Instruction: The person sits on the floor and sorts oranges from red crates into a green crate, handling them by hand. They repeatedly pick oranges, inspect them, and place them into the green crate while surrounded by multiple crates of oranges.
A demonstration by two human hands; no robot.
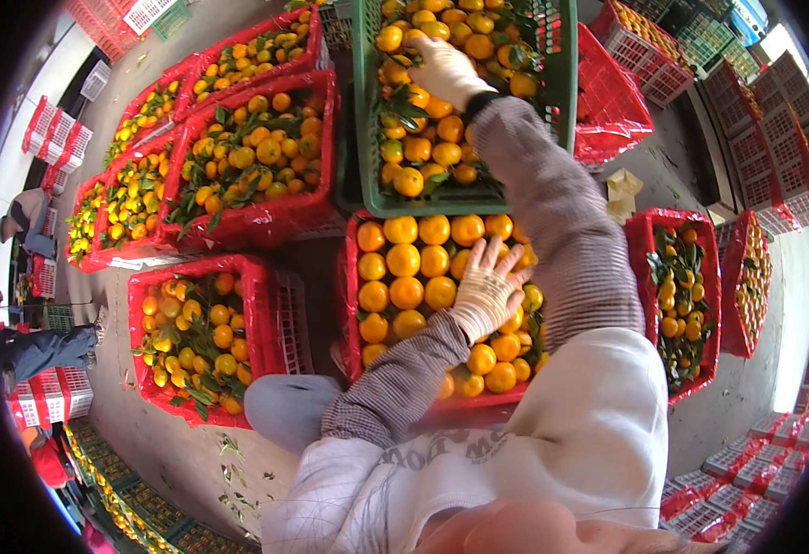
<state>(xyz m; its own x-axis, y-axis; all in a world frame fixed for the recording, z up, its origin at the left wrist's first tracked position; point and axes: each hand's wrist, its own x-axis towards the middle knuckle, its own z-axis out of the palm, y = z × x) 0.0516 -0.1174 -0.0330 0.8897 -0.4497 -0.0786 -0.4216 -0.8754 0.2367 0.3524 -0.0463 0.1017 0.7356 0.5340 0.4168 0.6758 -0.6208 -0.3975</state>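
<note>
Oranges or mandarins fill a green plastic crate (439,205) at the top centre, some with leaves. My right hand (446,69), in a pale knitted glove, reaches into it and touches the fruit at the upper left; whether it grips one I cannot tell. Nearer to me stands a crate lined with red plastic (353,305), its fruit in fairly even rows at the left and looser at the lower right. My left hand (491,287), in a striped fingerless glove, lies flat on this fruit with its fingers spread. My right sleeve hides part of both crates.
Red-lined crates of leafy fruit (255,201) stand at the left, another (684,305) at the right. A crumpled yellowish paper (624,194) lies on the floor beyond my right arm. Stacked crates (771,138) rise at the far right. People (48,346) are at the far left.
</note>
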